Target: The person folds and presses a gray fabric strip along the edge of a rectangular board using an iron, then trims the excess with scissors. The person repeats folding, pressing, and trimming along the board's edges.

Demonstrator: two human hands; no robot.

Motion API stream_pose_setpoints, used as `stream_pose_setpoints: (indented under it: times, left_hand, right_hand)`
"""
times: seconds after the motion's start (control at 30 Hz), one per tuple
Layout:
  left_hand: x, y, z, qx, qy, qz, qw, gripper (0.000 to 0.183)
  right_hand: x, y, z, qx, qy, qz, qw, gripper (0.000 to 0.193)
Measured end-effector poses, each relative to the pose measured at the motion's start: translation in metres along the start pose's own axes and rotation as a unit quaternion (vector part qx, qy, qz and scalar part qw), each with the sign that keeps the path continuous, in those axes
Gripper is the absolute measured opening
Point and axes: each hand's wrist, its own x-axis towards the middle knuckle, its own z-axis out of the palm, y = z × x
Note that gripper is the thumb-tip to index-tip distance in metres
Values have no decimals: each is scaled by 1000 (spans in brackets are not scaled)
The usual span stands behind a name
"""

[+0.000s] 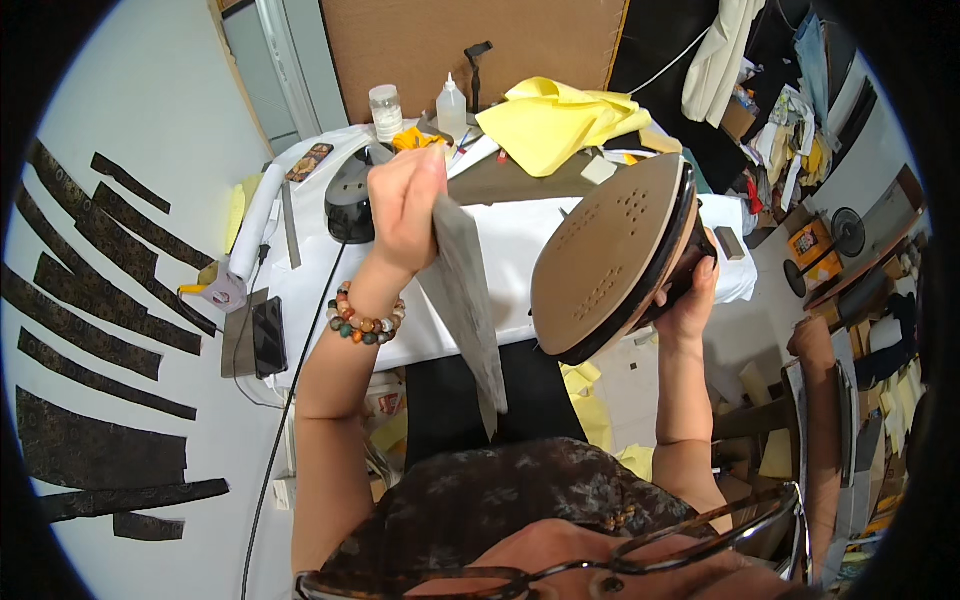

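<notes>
My left hand, a beaded bracelet at its wrist, is closed on the upper edge of a flat grey cloth piece. The piece hangs steeply, almost edge-on, over the front of the table. My right hand grips a clothes iron by its handle, which is partly hidden behind the body. Tilted up off the table, the iron shows its brown, holed soleplate. A gap separates it from the grey cloth. Behind my left hand stands a black iron stand or base.
White cloth covers the table. Yellow fabric, a squeeze bottle and a lidded jar sit at its back. A black cord runs down on the left. Dark fabric strips hang on the left wall. Clutter fills the right side.
</notes>
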Motion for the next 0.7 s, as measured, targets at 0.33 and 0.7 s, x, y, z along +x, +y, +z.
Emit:
stream_pose_setpoints:
  times: [0.33, 0.7]
  left_hand:
    - [-79, -43, -3, 168, -43, 226, 958, 47]
    - [-64, -13, -24, 150, -262, 110, 947, 80]
  right_hand:
    - [-31, 46, -18, 14, -47, 40, 998, 81]
    - [13, 11, 21, -75, -172, 64, 980, 80]
